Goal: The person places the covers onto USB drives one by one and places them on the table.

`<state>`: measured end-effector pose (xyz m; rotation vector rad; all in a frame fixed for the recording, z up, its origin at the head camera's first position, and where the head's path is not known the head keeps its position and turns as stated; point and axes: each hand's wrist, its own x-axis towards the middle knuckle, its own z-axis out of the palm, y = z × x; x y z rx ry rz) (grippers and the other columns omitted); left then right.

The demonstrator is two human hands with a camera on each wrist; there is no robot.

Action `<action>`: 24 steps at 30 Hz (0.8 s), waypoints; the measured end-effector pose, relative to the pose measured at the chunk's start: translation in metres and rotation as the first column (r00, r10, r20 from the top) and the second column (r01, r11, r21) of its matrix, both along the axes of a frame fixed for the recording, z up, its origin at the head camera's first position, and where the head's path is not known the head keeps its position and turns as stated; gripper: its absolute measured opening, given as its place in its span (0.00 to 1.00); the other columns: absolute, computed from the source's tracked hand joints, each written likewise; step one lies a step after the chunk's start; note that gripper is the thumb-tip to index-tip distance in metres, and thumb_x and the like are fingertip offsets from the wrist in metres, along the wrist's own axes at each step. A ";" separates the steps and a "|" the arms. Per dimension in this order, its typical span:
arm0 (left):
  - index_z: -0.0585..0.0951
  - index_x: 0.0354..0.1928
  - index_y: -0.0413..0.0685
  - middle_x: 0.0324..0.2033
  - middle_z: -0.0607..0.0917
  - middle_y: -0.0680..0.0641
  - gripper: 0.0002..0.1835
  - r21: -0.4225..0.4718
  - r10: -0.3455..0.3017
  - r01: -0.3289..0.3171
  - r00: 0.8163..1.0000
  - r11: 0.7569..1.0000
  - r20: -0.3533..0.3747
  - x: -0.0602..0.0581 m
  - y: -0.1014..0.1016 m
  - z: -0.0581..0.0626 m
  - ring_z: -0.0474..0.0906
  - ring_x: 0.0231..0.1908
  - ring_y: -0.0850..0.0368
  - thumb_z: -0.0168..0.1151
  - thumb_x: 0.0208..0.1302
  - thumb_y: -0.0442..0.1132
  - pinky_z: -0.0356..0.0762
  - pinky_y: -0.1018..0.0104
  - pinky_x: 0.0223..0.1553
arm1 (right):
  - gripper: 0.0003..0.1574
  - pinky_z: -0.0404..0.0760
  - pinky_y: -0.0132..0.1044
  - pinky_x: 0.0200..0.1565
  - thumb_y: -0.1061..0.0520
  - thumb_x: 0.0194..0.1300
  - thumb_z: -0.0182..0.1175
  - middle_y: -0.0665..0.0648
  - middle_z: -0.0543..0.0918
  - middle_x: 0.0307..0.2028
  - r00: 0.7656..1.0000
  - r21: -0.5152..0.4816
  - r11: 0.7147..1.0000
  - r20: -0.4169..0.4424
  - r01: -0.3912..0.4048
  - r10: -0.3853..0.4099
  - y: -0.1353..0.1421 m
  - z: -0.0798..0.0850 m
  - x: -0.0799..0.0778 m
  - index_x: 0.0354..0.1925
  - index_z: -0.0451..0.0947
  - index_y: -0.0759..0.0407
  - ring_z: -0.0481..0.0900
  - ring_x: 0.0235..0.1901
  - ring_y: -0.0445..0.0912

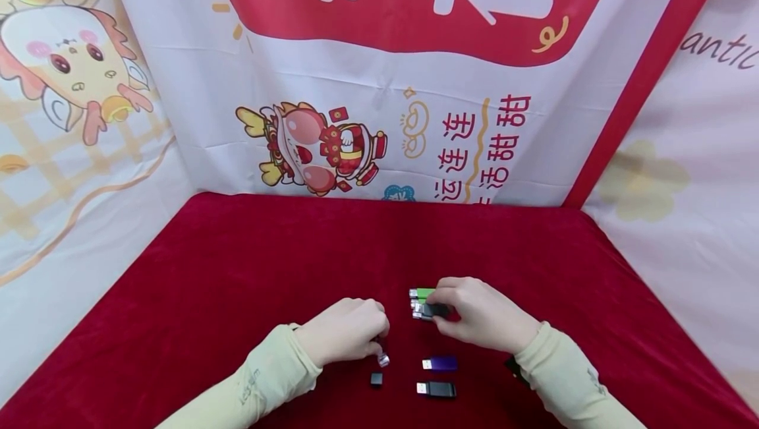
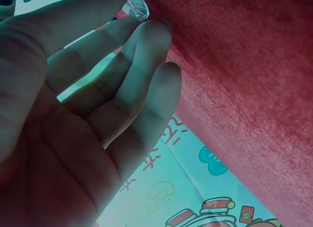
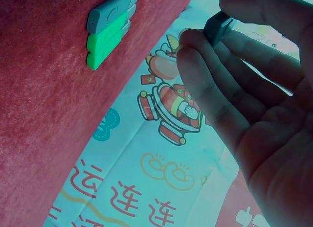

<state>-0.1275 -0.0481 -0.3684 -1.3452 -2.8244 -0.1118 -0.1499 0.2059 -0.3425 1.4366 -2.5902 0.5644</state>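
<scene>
In the head view my right hand (image 1: pixel 483 314) pinches a dark USB stick (image 3: pixel 218 28) between thumb and fingertips, just over a row of sticks. That row has a dark grey USB stick (image 3: pixel 108 15) beside bright green USB sticks (image 3: pixel 108 41), side by side on the cloth. My left hand (image 1: pixel 346 330) is to the left of them and pinches a small clear piece (image 1: pixel 383 360), perhaps a cap, at its fingertips. The same clear piece (image 2: pixel 138 8) shows at the top of the left wrist view, partly hidden by fingers.
Nearer the front lie a purple USB stick (image 1: pixel 442 364), a black USB stick (image 1: pixel 440 389) and a small black cap (image 1: pixel 376 379). A dark object (image 1: pixel 516 368) is partly hidden by the right sleeve. Red cloth (image 1: pixel 284 251) covers the table; printed curtains (image 1: pixel 367 73) hang behind and beside it.
</scene>
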 end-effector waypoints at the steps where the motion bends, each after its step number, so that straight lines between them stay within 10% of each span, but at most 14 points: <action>1: 0.83 0.20 0.59 0.21 0.74 0.61 0.10 -0.002 0.001 -0.001 1.000 1.000 0.000 0.000 0.000 0.000 0.67 0.20 0.67 0.78 0.47 0.41 0.70 0.71 0.22 | 0.11 0.74 0.25 0.29 0.61 0.54 0.72 0.47 0.79 0.32 1.000 0.001 1.000 0.000 0.001 -0.001 0.000 0.000 0.000 0.38 0.85 0.58 0.74 0.25 0.37; 24: 0.76 0.18 0.54 0.19 0.73 0.56 0.14 -0.042 -0.016 0.014 0.998 0.999 -0.056 0.001 0.000 0.002 0.70 0.19 0.63 0.73 0.53 0.40 0.72 0.71 0.23 | 0.10 0.74 0.24 0.29 0.62 0.54 0.72 0.46 0.79 0.31 1.000 -0.008 1.000 0.015 -0.004 0.004 -0.002 0.000 0.001 0.37 0.85 0.58 0.74 0.25 0.37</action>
